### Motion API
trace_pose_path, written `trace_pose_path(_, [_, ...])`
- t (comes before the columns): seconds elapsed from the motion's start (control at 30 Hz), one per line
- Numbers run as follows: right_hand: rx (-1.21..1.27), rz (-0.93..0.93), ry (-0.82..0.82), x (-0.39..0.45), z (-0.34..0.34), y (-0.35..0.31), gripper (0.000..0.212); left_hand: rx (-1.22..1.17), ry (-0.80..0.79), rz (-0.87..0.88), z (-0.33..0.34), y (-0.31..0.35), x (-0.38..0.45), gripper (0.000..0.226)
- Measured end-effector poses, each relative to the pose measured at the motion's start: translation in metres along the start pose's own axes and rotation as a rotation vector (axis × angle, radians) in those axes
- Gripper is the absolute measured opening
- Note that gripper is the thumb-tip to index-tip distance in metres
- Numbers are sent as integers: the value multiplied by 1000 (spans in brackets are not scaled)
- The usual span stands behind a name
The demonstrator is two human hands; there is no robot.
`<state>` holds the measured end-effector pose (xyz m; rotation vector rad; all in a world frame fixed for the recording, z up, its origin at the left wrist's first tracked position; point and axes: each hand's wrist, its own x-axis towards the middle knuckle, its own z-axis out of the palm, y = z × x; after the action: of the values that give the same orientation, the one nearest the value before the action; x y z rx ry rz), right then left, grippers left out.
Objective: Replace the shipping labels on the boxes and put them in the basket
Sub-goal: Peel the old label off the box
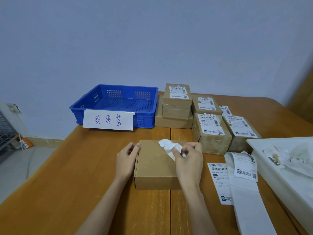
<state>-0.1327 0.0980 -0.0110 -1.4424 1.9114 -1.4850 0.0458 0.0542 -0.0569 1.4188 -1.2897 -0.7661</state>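
Nearest, a flat cardboard box (155,165) lies on the wooden table (67,175), with the left hand (127,159) curled around its left edge and the right hand (188,158) pinching a crumpled white label (169,146) lifted off its top. Just right lie fresh printed labels (218,180) and a white tray (288,167). Farther back stand stacked labelled boxes (211,129) and, to their left, the blue basket (116,104) with a handwritten sign (108,119).
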Motion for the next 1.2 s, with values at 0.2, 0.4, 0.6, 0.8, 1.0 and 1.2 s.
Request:
trace_pose_path(0.2, [-115,-77,-111,-3,-5,-4,29,3,3,9,0,-1,0,40])
trace_pose_path(0.4, [-221,-158,-66,-3,-1,3,18,-4,1,12,0,-1,0,39])
trace_pose_path(0.6, [-28,-11,23,2,1,3,14,2,-8,20,-1,-1,0,39])
trace_pose_path(0.8, [96,96,89,7,-2,7,25,9,-6,19,-2,0,-1,39])
trace_pose_path(1.0, [316,153,151,6,-8,3,13,11,-8,19,-2,0,-1,38])
trace_pose_path(1.2, [585,304,96,12,-18,2,10,-5,-12,21,-1,2,-2,37])
